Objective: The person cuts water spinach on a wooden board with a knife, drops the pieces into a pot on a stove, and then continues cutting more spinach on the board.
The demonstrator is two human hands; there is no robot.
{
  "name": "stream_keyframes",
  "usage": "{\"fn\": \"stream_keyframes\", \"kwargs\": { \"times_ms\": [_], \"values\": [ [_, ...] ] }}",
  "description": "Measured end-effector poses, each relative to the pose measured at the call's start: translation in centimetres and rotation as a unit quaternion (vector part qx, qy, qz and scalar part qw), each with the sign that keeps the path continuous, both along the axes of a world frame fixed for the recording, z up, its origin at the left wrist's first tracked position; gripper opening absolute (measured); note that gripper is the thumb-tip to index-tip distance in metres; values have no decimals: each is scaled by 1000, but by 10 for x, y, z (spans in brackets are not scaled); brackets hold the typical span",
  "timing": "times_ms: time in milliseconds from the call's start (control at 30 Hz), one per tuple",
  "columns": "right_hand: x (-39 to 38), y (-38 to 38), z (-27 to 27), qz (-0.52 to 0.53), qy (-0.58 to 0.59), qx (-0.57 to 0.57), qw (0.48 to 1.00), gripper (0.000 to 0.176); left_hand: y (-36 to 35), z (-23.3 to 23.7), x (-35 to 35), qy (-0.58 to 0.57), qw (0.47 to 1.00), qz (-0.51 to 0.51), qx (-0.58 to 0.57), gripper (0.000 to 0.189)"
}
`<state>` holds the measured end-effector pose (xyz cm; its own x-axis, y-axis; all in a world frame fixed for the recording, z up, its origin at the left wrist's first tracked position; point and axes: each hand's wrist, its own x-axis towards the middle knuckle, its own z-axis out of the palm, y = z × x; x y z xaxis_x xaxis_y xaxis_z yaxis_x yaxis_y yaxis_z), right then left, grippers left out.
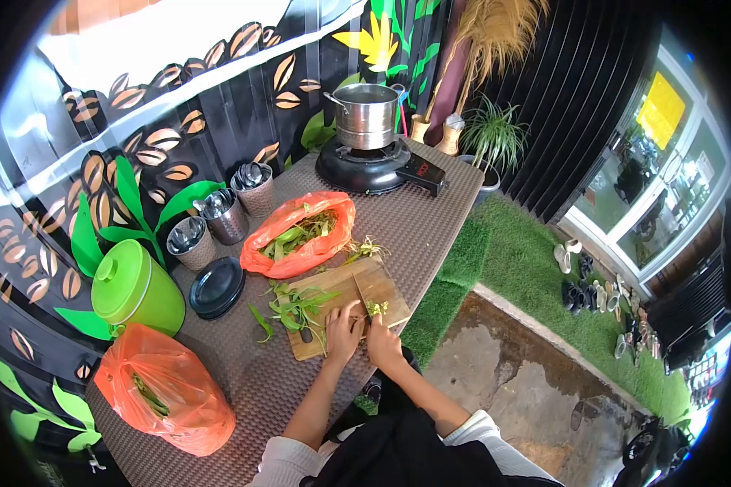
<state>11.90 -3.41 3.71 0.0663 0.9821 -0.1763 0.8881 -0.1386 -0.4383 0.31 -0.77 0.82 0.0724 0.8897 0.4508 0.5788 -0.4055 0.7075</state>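
My right hand (383, 342) is closed around the handle of a kitchen knife (361, 294), whose blade points away from me over a wooden cutting board (310, 349). Close to the blade's left side, my left hand (343, 331) has its fingers bent down on the board, pressing on leafy greens. More long-leaved greens (296, 307) spread over the board's left part and onto the table. Small chopped pieces (377, 308) lie just right of the blade. Behind the board sits an open orange plastic bag (260, 258) of greens, with some stems (367, 250) beside it.
A steel pot (367, 122) stands on a black portable stove (341, 170) at the table's far end. Cutlery cups (225, 217), dark plates (217, 288) and a green lidded bucket (138, 288) line the wall side. Another orange bag (179, 398) stands near left. The table edge (443, 272) is to my right.
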Motion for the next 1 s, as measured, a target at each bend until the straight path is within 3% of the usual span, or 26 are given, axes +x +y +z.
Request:
{"fn": "stream_keyframes", "kwargs": {
  "times_ms": [167,367,700,767,1000],
  "values": [
    [18,11,13,35,15,-19,999,27,-4,7,1,-37,998,18,-51,37],
    [-3,-9,8,-10,-9,-12,1000,33,0,-6,-1,-41,998,17,-52,30],
    [12,0,6,30,41,-8,999,33,5,-15,2,-88,995,34,-33,28],
    [3,-10,4,4,12,-2,1000,33,8,-23,1,-140,987,18,-73,25],
    [0,4,-7,-3,-7,30,1000,31,1,-10,-2,-110,992,-24,-56,20]
  ]
}}
